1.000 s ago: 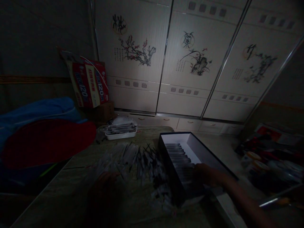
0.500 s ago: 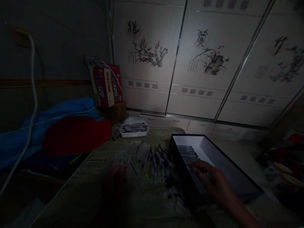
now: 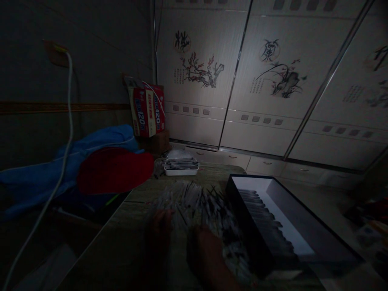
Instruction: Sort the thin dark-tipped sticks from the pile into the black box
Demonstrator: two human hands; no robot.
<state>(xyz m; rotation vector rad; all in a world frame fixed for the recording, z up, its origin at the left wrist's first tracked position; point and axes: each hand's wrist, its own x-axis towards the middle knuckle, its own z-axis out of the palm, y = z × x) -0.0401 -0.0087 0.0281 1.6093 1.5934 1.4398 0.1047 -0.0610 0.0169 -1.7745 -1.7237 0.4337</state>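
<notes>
My left hand (image 3: 160,226) is low over the table, its fingers curled inward; whatever it holds is lost in the dark. Close by on its right, my right hand (image 3: 207,246) is closed, its back toward me, and its fingertips are hidden. Just beyond both hands lies a loose heap of slim, dark, pen-like sticks (image 3: 212,206), some with clear parts. To the right, a dark-rimmed open box (image 3: 297,214) with a pale inside holds a row of similar sticks (image 3: 263,222) laid side by side along its left wall.
A white tray (image 3: 181,172) of similar sticks stands at the table's (image 3: 127,226) far end. Red and blue cloth (image 3: 115,169) lies at the left, near a hanging white cable (image 3: 68,133). Behind are a red carton (image 3: 148,111) and patterned cabinet doors (image 3: 197,97).
My right hand has left the box and come back left, beside my left hand. More of the row in the box now shows. The view has turned slightly left.
</notes>
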